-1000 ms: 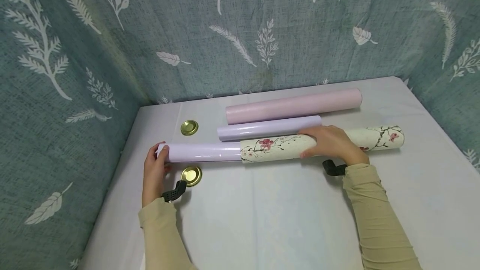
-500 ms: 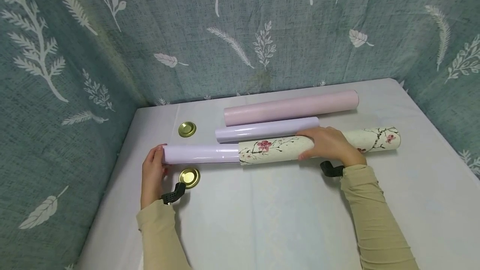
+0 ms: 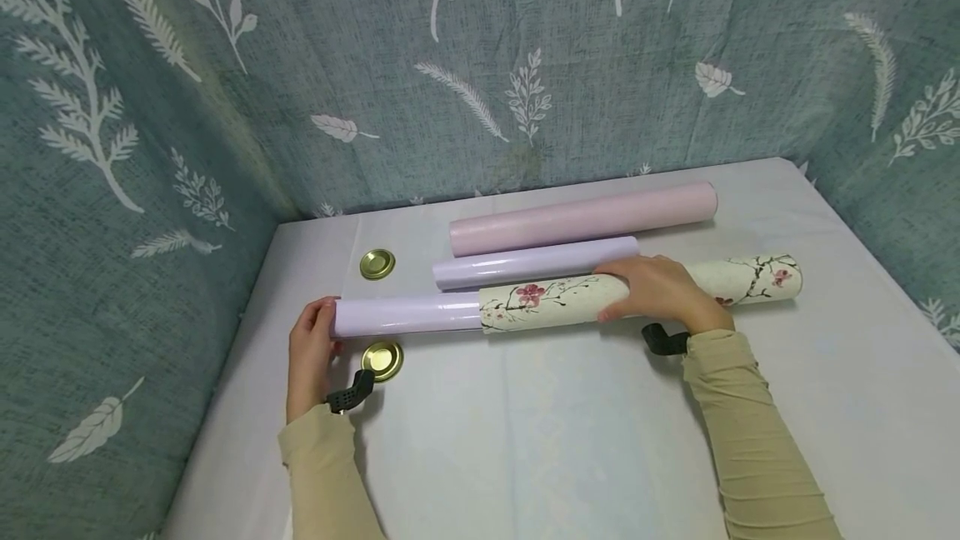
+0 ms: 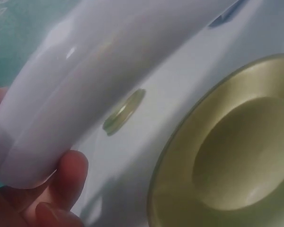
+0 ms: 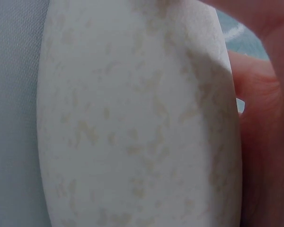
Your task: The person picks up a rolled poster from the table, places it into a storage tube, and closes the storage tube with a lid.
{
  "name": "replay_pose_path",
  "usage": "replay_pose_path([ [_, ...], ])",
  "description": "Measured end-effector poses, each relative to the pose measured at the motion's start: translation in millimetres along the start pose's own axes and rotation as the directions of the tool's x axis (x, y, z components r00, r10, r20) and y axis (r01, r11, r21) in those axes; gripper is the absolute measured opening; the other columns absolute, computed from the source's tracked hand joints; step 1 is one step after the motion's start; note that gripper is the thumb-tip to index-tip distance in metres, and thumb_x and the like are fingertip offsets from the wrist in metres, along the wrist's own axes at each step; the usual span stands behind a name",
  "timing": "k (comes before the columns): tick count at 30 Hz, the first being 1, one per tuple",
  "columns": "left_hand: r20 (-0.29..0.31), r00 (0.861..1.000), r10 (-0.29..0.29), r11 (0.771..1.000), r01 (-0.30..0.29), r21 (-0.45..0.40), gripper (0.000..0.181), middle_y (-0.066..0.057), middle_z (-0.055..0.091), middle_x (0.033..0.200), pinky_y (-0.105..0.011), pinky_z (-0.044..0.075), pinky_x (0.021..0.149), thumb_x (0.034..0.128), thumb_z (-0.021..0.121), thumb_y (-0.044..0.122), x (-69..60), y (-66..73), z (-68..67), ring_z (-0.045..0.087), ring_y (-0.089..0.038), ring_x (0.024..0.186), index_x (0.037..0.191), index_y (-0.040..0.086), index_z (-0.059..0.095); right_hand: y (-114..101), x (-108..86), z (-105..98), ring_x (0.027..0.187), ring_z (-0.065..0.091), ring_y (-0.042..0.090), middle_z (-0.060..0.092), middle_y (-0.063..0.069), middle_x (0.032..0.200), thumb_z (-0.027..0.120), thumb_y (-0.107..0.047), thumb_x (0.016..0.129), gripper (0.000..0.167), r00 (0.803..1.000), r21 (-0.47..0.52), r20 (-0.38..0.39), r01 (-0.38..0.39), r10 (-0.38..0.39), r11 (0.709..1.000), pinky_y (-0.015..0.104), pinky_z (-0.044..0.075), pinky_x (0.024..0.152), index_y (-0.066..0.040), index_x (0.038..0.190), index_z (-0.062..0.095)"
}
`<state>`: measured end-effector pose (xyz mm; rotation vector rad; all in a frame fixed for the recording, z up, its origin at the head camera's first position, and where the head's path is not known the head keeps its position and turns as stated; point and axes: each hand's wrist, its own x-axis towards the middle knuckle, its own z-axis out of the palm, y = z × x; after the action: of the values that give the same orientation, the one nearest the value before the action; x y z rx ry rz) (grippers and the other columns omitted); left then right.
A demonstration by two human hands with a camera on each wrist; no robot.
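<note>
A glossy lilac roll (image 3: 408, 315) runs into the left end of a cream floral roll (image 3: 555, 303). My left hand (image 3: 309, 357) grips the lilac roll's outer end; in the left wrist view its fingers (image 4: 72, 177) curl round the end of that roll (image 4: 99, 61). Over the middle of the floral roll, my right hand (image 3: 663, 292) holds it from above with thumb and fingers spread round it. The right wrist view shows the cream surface (image 5: 137, 123) close up, with the hand (image 5: 267, 109) along its right side.
Behind lie a second lilac roll (image 3: 536, 262) and a pink roll (image 3: 585, 219). One gold lid (image 3: 377, 264) is behind the held lilac roll, another (image 3: 382, 360) in front of it, close to the left wrist. A patterned curtain (image 3: 495, 65) stands behind the white table (image 3: 585, 440).
The lilac roll's exposed part is shorter, as my left hand has moved slightly right with its outer end. My right hand keeps its hold on the floral roll.
</note>
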<state>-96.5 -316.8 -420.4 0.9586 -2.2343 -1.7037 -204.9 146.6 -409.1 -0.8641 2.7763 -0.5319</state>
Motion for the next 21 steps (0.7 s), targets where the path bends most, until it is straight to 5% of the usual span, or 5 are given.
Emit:
replay_pose_path([
  [8, 0.019, 0.999, 0.035, 0.999, -0.035, 0.028, 0.061, -0.004, 0.044, 0.124, -0.023, 0.042, 0.064, 0.0789, 0.046, 0.064, -0.2, -1.3, -0.1, 0.041, -0.022, 0.102, 0.122, 0.021, 0.051, -1.2, -1.1, -0.2, 0.108, 0.050, 0.021, 0.054, 0.000, 0.121, 0.066, -0.067, 0.059, 0.078, 1.000, 0.005, -0.009, -0.003, 0.003, 1.000, 0.045, 0.037, 0.085, -0.024, 0.123, 0.053],
  [17, 0.006, 0.997, 0.079, 0.994, -0.079, 0.075, 0.060, -0.001, 0.048, 0.117, -0.027, 0.043, 0.068, 0.0782, 0.046, 0.065, 34.0, -34.6, 4.3, 0.043, -0.022, 0.099, 0.119, 0.021, 0.051, -1.3, -0.7, -1.0, 0.113, 0.047, 0.023, 0.053, 0.000, 0.124, 0.067, -0.066, 0.059, 0.079, 1.000, 0.003, 0.001, -0.011, 0.011, 1.000, 0.047, 0.034, 0.089, -0.024, 0.125, 0.051],
  [21, 0.022, 0.994, 0.106, 0.992, -0.107, 0.067, 0.060, 0.002, 0.050, 0.113, -0.028, 0.045, 0.066, 0.0750, 0.048, 0.067, 39.4, -40.9, 6.7, 0.045, -0.021, 0.096, 0.117, 0.024, 0.053, -0.7, -0.5, 0.5, 0.112, 0.048, 0.024, 0.053, 0.000, 0.124, 0.066, -0.067, 0.060, 0.079, 1.000, 0.008, 0.007, -0.008, 0.008, 1.000, 0.048, 0.034, 0.088, -0.024, 0.125, 0.052],
])
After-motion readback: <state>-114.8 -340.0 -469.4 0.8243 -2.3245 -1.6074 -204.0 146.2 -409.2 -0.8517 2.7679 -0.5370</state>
